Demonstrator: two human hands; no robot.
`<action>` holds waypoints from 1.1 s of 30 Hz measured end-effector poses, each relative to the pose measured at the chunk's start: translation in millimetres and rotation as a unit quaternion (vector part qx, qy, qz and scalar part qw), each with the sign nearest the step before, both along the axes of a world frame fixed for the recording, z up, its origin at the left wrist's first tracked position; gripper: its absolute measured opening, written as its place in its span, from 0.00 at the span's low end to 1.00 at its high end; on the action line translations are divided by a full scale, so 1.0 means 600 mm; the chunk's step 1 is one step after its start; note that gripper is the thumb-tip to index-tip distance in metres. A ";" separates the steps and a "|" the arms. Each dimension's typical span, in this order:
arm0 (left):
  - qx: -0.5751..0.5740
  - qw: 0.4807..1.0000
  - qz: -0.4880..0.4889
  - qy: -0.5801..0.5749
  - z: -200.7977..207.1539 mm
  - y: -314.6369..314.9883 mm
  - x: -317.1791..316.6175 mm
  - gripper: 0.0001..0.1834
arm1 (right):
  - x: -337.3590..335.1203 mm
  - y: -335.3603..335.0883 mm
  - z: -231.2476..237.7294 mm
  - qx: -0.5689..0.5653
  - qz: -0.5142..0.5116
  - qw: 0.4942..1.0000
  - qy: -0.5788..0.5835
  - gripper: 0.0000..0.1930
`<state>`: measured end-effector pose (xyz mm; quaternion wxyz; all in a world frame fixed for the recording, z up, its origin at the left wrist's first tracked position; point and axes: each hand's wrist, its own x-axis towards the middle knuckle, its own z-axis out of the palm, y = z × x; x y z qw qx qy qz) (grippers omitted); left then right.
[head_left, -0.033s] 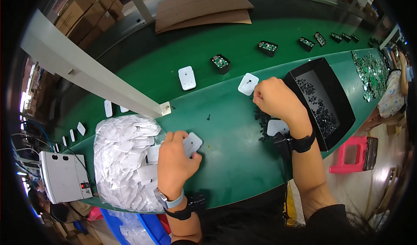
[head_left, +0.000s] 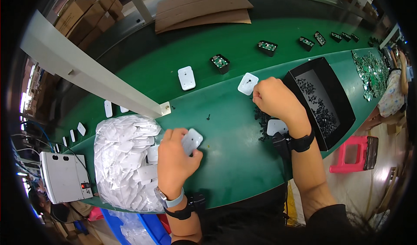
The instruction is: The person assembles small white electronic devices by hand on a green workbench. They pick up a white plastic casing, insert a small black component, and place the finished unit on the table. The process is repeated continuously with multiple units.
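My left hand [head_left: 176, 158] grips a white plastic cover [head_left: 192, 141] between thumb and fingers, just above the green table. Beside it lies a clear bag [head_left: 126, 162] full of similar white covers. My right hand [head_left: 278, 99] is closed, its fingers curled under; whatever they hold is hidden. Just left of its knuckles lies a white cover [head_left: 246, 88] with a small dark part on it. Beneath the right wrist are another white cover [head_left: 275, 127] and a scatter of small black parts [head_left: 262, 120].
A black box [head_left: 343, 101] of small black parts stands right of my right hand. Beyond, the green belt [head_left: 156, 78] carries black cases with circuit boards [head_left: 220, 62] and a white cover [head_left: 186, 78]. A slanted metal post [head_left: 95, 71] rises at left, near a white machine [head_left: 63, 175].
The white cover in my left hand has tilted and shifted slightly up, with the fingers moving a little. My right hand stays almost in place.
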<state>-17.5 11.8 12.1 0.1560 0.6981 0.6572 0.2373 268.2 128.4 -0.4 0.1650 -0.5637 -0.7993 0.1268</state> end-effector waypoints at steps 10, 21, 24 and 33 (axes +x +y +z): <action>0.127 0.961 -0.040 -0.243 -0.013 0.020 0.037 0.27 | 0.002 0.004 0.009 -0.073 -0.002 0.997 0.038 0.03; 0.106 0.888 -0.055 -0.443 -0.030 0.012 0.051 0.29 | -0.081 -0.066 0.071 -0.007 0.217 0.925 0.311 0.05; 0.099 0.884 -0.059 -0.454 -0.033 0.011 0.054 0.28 | -0.102 -0.077 0.060 -0.025 0.212 0.919 0.331 0.05; 0.149 0.897 -0.066 -0.412 -0.029 0.005 0.062 0.24 | -0.113 -0.081 0.059 -0.066 0.149 0.907 0.389 0.04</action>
